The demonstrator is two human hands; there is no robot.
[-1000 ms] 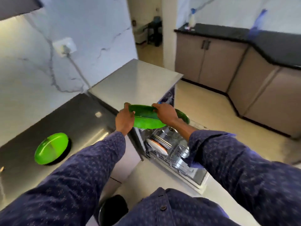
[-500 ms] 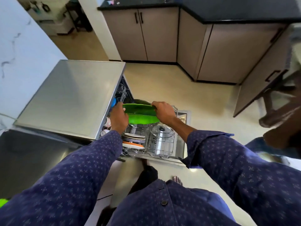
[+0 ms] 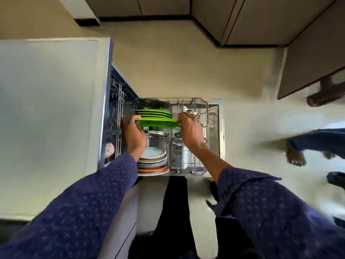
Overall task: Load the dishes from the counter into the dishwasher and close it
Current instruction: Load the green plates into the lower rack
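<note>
I hold a green plate [image 3: 158, 122] by its two ends, edge-up, low over the pulled-out lower rack [image 3: 206, 128] of the dishwasher. My left hand [image 3: 133, 135] grips its left end and my right hand [image 3: 190, 130] pinches its right end. Just behind it several green plates [image 3: 154, 113] stand in the rack. Nearer to me in the rack stand white and orange plates [image 3: 153, 161], a steel pot [image 3: 155, 137] and steel lids [image 3: 178, 142].
The dishwasher's steel top [image 3: 50, 118] fills the left side, with the upper rack [image 3: 117, 116] just inside the opening. Brown floor cabinets [image 3: 261, 17] line the far wall. Another person's bare foot [image 3: 295, 156] stands on the floor at the right.
My view has swung from the counter down onto the open dishwasher. Both hands have carried the green plate down over the lower rack, behind the white plates.
</note>
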